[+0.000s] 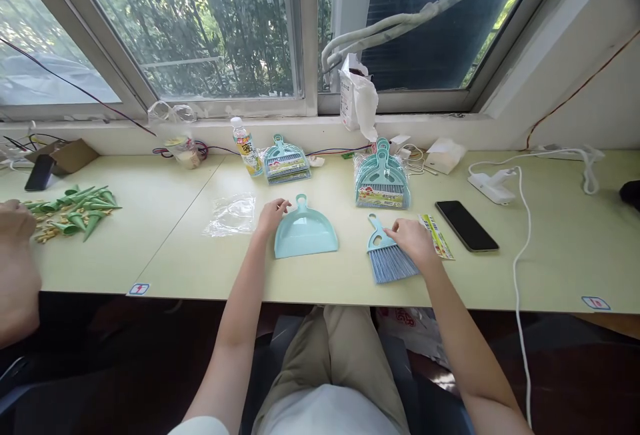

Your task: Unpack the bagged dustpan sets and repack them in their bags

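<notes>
one dustpan (306, 238) lies on the counter (310, 283) by your half-open left hand (273, 216), one brush (385, 242) at your right hand (414, 238), whose grip is unclear. steady each by its handle (301, 206), keeping the bristles (390, 267) unbent.

Smooth plastic dustpan (306, 234), bristly plastic brush (393, 263), glossy black phone (467, 226), crinkled clear wrapper (231, 215)

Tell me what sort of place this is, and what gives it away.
Probably a shared indoor workbench by a window: numbered-looking stickers mark the edge of the long table, packaged brush-and-dustpan sets stand along the back, and another person's arm is at the left.
</notes>
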`<state>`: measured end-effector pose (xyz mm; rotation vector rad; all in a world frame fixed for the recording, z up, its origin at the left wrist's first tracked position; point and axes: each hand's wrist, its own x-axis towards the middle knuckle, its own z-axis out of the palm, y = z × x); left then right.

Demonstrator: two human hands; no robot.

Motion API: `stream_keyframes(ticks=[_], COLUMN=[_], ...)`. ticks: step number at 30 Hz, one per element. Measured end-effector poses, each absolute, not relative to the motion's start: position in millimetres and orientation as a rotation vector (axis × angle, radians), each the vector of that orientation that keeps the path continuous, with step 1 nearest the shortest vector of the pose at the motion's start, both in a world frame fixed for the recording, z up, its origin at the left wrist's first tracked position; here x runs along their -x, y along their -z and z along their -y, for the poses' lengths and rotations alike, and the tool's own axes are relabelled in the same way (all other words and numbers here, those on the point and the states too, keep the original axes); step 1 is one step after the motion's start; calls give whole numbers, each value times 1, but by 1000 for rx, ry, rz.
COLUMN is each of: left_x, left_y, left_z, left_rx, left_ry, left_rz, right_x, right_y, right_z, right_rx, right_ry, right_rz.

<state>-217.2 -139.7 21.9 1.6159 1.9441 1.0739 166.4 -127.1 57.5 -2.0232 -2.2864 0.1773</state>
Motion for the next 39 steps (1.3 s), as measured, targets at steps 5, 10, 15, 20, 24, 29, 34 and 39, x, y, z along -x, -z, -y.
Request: stream_keyframes(ticks=[5,10,15,20,24,29,34,39], left_x=[220,227,235,236,235,230,221,214], left_y=[-26,-21,-9,-4,-5,-11,-18,-23], left_z=[142,141,137,134,135,138,144,147], left_rx=[-1592,-1542,-1498,-1509,-1523,-1564,-1667,-1710], left_ry=[-1095,-1089,-1058,-1034,-1028,-1027,-939,-861], left_rz=[-2075,-2180,-2175,-2175,-2182,-1972,-1765,-1700], right_x=[-185,-221,-249,-253,-252,-232,-185,-154], right_y=[-69,-56,-29,-19,-20,-31,-42,-45], right_z=[126,113,104,103,102,113,136,141], right_rx=[2074,2112,2086,2127,2155,2129,2068,2063], right_ry=[-148,-120,-67,-61,-73,-127,-228,-133], right_rz=[2070,1591,1218,1218,1255,1448,2067,2328])
